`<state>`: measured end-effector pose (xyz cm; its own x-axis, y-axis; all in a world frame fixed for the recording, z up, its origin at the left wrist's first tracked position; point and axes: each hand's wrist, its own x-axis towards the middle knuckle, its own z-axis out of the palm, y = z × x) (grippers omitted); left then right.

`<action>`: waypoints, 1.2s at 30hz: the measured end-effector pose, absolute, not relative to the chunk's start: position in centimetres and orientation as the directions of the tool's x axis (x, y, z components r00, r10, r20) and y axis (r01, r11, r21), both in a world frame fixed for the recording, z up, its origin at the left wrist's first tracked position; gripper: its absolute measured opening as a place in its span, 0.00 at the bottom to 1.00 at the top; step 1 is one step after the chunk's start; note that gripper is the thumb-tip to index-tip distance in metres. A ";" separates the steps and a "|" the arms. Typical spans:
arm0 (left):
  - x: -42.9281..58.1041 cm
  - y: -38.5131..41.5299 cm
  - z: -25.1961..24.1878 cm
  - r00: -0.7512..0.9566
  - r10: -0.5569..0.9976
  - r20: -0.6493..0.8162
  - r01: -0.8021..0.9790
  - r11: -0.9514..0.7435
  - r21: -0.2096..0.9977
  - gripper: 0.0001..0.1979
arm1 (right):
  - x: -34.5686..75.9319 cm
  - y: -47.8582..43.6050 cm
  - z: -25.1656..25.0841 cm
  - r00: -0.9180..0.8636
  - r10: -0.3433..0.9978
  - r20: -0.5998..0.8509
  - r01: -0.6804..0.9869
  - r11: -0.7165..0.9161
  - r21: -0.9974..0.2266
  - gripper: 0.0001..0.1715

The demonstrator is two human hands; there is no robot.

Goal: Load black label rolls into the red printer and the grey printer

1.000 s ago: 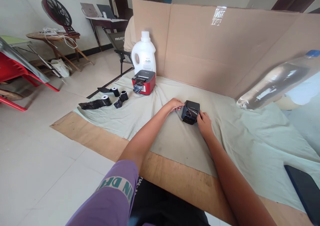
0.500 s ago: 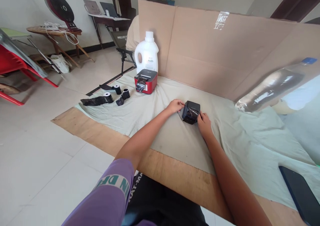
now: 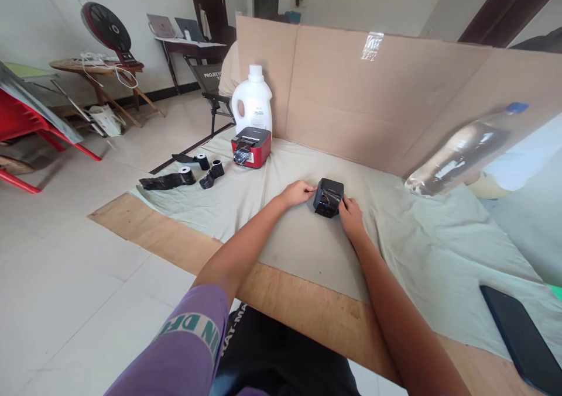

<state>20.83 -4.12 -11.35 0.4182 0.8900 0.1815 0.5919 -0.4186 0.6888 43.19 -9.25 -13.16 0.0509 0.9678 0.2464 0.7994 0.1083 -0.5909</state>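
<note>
A small black boxy printer [image 3: 328,196] with a strip of dark film at its front sits on the pale green cloth [image 3: 417,250]. My left hand [image 3: 297,192] presses against its left side with fingers curled. My right hand [image 3: 349,211] grips its right front corner, fingers bent around it. Both forearms reach forward from the bottom of the view.
A red and black printer [image 3: 251,147] and a white jug [image 3: 252,104] stand at the back left before a cardboard wall [image 3: 377,97]. Three black rolls [image 3: 193,174] lie at the left. A clear bottle [image 3: 465,150] lies right; a dark phone [image 3: 520,340] is near the lower right.
Both hands and the black printer stay together in the same hold; only the view has shifted slightly, so everything sits a little lower and further left.
</note>
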 end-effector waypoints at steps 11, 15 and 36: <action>21.0 -3.4 -11.6 0.378 0.918 0.125 0.544 -0.329 0.772 0.16 | 43.5 -8.7 -13.8 0.067 0.965 0.253 0.808 0.096 -0.582 0.35; 21.5 -2.8 -12.2 0.271 0.957 0.105 0.397 -0.210 0.894 0.17 | 43.5 -8.8 -13.7 0.060 0.965 0.256 0.803 0.106 -0.587 0.36; 23.5 -2.3 -12.4 0.350 0.911 0.220 0.167 -0.291 0.942 0.30 | 43.3 -9.1 -13.5 0.048 0.963 0.267 0.779 0.131 -0.613 0.37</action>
<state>23.54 -2.27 -12.42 0.3499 0.9107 0.2196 0.1673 -0.2914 0.9419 43.32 -9.10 -13.52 0.0477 0.9625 0.2669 0.7790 0.1314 -0.6131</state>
